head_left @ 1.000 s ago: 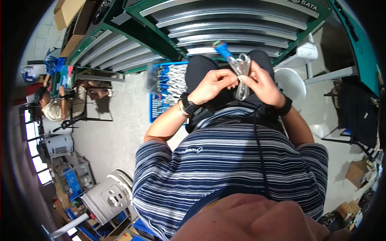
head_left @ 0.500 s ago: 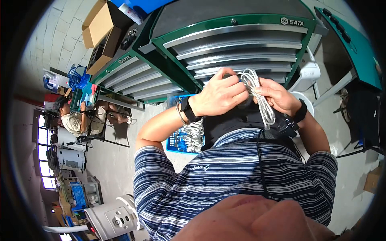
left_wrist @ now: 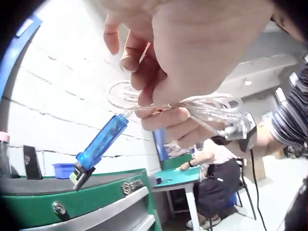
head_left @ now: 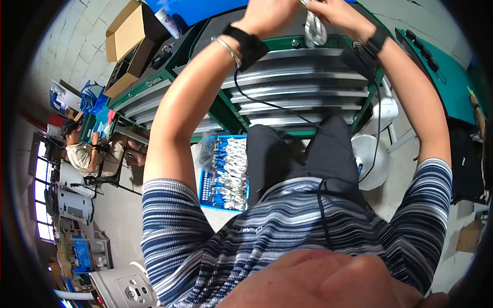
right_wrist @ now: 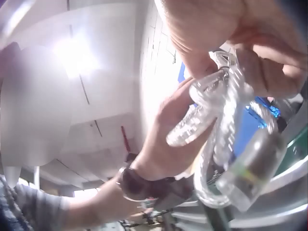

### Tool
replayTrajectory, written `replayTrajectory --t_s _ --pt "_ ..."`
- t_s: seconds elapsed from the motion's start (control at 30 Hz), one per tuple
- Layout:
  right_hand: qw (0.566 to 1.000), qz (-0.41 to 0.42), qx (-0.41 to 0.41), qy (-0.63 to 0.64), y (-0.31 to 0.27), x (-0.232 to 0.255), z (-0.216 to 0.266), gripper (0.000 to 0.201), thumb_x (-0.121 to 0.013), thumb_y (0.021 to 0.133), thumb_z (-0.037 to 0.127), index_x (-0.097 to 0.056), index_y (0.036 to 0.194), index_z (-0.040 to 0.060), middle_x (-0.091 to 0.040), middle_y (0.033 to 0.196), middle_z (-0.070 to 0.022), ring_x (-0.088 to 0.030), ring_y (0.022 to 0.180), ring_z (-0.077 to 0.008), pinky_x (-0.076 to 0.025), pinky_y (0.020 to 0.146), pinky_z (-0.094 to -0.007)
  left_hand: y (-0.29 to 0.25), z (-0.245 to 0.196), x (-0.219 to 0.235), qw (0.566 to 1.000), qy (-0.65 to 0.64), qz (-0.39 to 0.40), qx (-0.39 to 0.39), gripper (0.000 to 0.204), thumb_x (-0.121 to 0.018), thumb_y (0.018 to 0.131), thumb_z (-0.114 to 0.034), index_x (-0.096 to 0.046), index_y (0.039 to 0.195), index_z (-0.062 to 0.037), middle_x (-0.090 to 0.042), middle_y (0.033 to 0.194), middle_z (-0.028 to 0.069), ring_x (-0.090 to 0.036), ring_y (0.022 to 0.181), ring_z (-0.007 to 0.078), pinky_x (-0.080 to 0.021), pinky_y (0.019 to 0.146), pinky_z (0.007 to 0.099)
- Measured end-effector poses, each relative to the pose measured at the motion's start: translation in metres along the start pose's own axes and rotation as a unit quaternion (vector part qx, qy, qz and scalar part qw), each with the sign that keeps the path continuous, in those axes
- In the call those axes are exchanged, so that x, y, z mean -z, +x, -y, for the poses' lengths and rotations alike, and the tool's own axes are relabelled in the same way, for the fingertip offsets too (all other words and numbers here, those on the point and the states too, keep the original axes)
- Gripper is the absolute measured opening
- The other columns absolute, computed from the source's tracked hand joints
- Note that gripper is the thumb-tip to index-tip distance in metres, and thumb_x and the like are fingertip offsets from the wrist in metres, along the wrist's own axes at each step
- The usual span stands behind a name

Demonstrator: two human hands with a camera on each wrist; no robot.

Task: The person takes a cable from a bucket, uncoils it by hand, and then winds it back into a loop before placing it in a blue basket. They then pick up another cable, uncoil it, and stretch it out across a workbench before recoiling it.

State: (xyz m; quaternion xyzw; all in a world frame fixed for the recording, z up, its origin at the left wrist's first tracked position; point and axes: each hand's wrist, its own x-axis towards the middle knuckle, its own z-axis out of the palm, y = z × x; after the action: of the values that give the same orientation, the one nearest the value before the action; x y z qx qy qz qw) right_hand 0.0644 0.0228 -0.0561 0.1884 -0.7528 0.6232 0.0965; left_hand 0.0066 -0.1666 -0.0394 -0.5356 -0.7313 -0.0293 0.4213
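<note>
Both hands are raised over the tool cabinet (head_left: pixel 303 92) around a coiled clear braided cable (head_left: pixel 315 31). On the cable are a translucent blue connector (left_wrist: pixel 103 142) and a clear, grey-cored plug (right_wrist: pixel 252 168). My left hand (head_left: pixel 269 18) pinches at the coil's middle with curled fingers. A thin pale strand (left_wrist: pixel 144 52) shows by those fingers. From the other side, my right hand (head_left: pixel 346 18) grips the coil between thumb and fingers; its fingertips (left_wrist: pixel 180 115) lie just below the left hand's.
Left of the legs, a blue basket (head_left: pixel 205 192) holds several bundled cables with blue connectors. A white bucket (head_left: pixel 377 164) stands to the right. An open cardboard box (head_left: pixel 126 36) and a spray can (head_left: pixel 168 23) are at the back left. Another person (head_left: pixel 84 151) sits far left.
Both hands have moved from over the lap up and forward over the cabinet, carrying the coiled cable. The blue connector, earlier pointing forward above the knees, is now out of the head view.
</note>
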Motion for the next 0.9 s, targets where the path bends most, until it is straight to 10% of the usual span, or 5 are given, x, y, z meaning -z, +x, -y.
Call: replayTrajectory --t_s 0.13,0.3,0.4,0.67,0.9 --pt "0.998 0.005 0.032 -0.046 0.089 0.025 -0.04 0.011 -0.066 0.091 0.023 -0.062 0.091 0.0129 -0.051 0.066 0.0059 -0.041 0.053 -0.003 -0.028 0.046 -0.0197 0.014 0.069 -0.057 0.966 -0.211 -0.017 0.151 0.025 -0.056 0.092 -0.024 -0.063 0.087 0.0 -0.065 0.08 0.0133 -0.065 0.076 0.0319 -0.05 0.066 0.0361" --pt "0.992 0.057 0.041 0.103 0.13 0.022 -0.06 0.01 -0.068 0.088 0.014 -0.063 0.097 0.0129 -0.051 0.068 0.0067 -0.041 0.053 -0.0035 -0.029 0.047 -0.0195 0.011 0.107 -0.091 0.705 -0.581 0.022 0.407 0.023 -0.054 0.094 -0.021 -0.065 0.085 -0.002 -0.061 0.075 0.0017 -0.054 0.067 0.0117 -0.045 0.062 0.0278" --pt "0.992 0.031 0.04 0.113 0.155 0.019 -0.082 0.012 -0.066 0.089 0.013 -0.062 0.1 0.013 -0.055 0.07 0.005 -0.045 0.055 -0.0046 -0.033 0.048 -0.0189 0.008 0.126 -0.122 0.669 -0.589 0.001 0.452 0.019 -0.056 0.092 -0.018 -0.066 0.084 -0.0038 -0.062 0.075 0.0031 -0.054 0.066 0.0121 -0.044 0.062 0.0265" --pt "0.998 -0.029 -0.029 0.057 0.207 0.036 -0.112 0.007 -0.057 0.094 0.014 -0.059 0.098 0.0086 -0.056 0.067 0.0012 -0.047 0.049 -0.0071 -0.036 0.043 -0.0215 0.021 0.141 -0.148 0.948 -0.193 -0.092 0.237 0.018 -0.057 0.088 -0.017 -0.063 0.083 -0.0008 -0.063 0.082 0.0218 -0.061 0.079 0.04 -0.049 0.071 0.0436" --pt "0.997 -0.074 -0.009 0.002 0.228 0.035 -0.135 0.009 -0.055 0.096 0.017 -0.061 0.094 0.0096 -0.053 0.063 0.0032 -0.045 0.047 -0.0066 -0.034 0.042 -0.0216 0.015 0.164 -0.186 0.933 -0.198 -0.12 0.275 0.021 -0.056 0.089 -0.019 -0.062 0.085 0.0006 -0.065 0.083 0.0209 -0.063 0.081 0.0398 -0.05 0.072 0.0425"
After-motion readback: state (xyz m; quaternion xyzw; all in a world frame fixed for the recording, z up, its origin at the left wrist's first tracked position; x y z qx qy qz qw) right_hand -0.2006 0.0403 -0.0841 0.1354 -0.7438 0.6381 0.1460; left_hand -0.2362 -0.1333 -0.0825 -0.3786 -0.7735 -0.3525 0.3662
